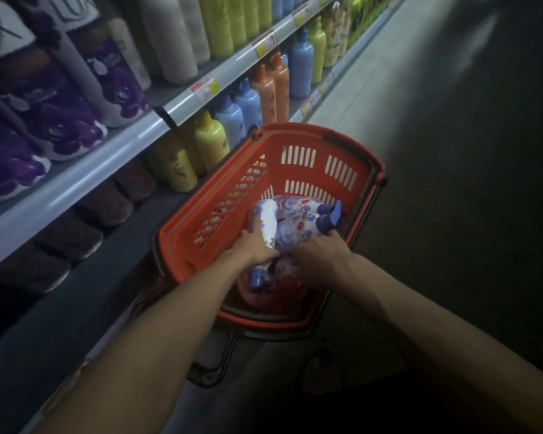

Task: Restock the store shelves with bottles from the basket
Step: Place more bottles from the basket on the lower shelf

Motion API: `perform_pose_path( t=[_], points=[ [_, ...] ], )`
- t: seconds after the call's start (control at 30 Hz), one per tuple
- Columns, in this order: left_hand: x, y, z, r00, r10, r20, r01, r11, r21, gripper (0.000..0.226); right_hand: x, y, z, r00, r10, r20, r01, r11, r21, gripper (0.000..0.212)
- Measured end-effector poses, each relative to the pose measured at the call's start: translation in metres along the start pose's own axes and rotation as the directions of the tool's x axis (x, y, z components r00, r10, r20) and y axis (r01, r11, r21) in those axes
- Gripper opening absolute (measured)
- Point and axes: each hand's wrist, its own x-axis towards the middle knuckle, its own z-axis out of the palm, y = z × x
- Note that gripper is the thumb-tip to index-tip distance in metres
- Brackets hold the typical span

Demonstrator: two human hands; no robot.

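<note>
Orange basket [304,170] stands on the floor directly under both hands, the shelves [76,186] to its left, and the patterned bottles [298,223] lie flat inside it. The left hand [254,249] curls round a white bottle [268,223] whose long axis runs away from the person. The right hand [315,256] rests on the crosswise bottles just beside it, and I cannot tell whether it grips.

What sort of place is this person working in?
Most likely a shop aisle for toiletries: long grey shelves lined with rows of plastic bottles, yellow-and-red price tags on the shelf edges, and an orange plastic shopping basket holding blue-capped patterned bottles.
</note>
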Motion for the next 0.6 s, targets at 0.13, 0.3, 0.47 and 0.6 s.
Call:
perform_pose_path(
  t=[0.13, 0.3, 0.47, 0.6],
  points=[
    [0.006, 0.013, 0.009, 0.980, -0.191, -0.054, 0.173, 0.958, -0.230, 0.132, 0.000, -0.001, -0.001, 0.999, -0.027, -0.017, 0.027, 1.000, -0.010, 0.055],
    [0.004, 0.023, -0.002, 0.957, -0.287, -0.047, 0.259, 0.914, -0.314, 0.114, -0.002, 0.001, -0.003, 0.998, -0.069, 0.001, 0.069, 0.998, -0.008, 0.044],
    [-0.018, 0.024, -0.046, 0.964, -0.224, 0.142, 0.262, 0.722, -0.641, 0.063, -0.003, 0.002, -0.014, 0.997, -0.059, -0.039, 0.060, 0.998, 0.034, 0.041],
    [-0.058, 0.019, -0.096, 0.936, -0.164, 0.311, 0.347, 0.577, -0.739, 0.037, -0.004, -0.008, -0.027, 0.994, -0.055, -0.098, 0.063, 0.994, 0.086, 0.058]
  ],
)
